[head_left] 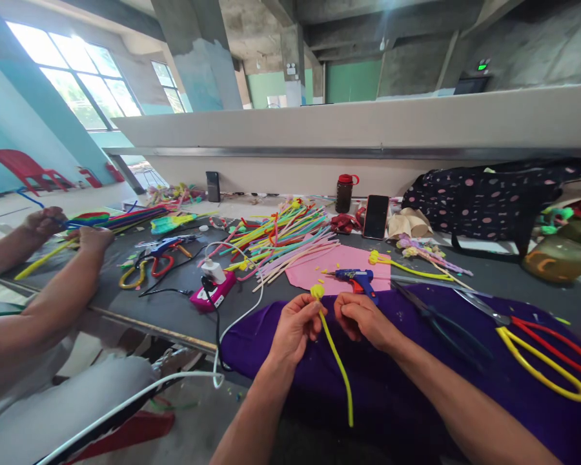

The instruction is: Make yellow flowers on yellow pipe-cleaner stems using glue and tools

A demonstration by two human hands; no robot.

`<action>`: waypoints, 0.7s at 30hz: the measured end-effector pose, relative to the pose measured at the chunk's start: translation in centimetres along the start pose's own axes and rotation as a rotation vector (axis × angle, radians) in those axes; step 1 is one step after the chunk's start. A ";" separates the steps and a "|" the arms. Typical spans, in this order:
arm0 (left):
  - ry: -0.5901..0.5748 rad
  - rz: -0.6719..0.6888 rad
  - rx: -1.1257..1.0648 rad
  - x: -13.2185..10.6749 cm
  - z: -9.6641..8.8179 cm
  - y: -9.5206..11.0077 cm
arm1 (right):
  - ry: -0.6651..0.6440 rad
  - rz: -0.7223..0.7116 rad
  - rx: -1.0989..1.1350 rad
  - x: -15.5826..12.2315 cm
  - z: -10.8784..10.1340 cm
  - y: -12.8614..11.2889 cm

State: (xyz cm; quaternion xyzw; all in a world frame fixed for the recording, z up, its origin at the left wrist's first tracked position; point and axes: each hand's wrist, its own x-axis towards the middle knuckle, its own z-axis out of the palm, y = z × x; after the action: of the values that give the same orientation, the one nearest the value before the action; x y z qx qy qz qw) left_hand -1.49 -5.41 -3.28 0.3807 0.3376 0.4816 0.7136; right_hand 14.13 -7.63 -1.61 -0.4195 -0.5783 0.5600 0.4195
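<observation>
My left hand [297,326] is closed around the upper part of a yellow pipe cleaner [336,358] whose top is coiled into a small knob; its long tail hangs down towards me. Just to the right, my right hand [361,316] is curled in a pinch, close to the stem, and what it holds, if anything, is hidden. Both hands hover over a purple cloth [416,387]. A blue glue gun [356,279] lies on a pink sheet [341,261] just beyond my hands.
A pile of coloured pipe cleaners [281,242] lies on the dark table. Black pliers [438,320] and red-and-yellow scissors [545,345] rest on the cloth at right. A phone [376,217], jar [345,192] and spotted bag [484,200] stand behind. Another person's hands [70,236] work at left.
</observation>
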 end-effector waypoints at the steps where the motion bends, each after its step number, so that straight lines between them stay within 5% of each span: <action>1: -0.007 -0.020 -0.013 0.1 -0.1 0.0 | -0.007 -0.005 -0.005 -0.1 0.1 0.0; 5: -0.048 -0.078 -0.073 0.3 -0.3 -0.1 | 0.027 -0.023 -0.068 0.0 0.4 0.0; 15: -0.085 -0.071 -0.020 0.1 0.0 -0.2 | 0.358 -0.269 -0.280 0.0 0.4 -0.4; 21: -0.049 -0.040 0.009 -0.1 -0.1 -0.3 | 0.318 -0.235 -0.317 -0.2 0.2 0.3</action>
State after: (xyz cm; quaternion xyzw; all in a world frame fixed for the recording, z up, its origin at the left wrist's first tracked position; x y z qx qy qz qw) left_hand -1.50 -5.51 -3.58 0.3888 0.3298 0.4560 0.7295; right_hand 14.00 -7.83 -1.94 -0.4930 -0.6303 0.3366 0.4963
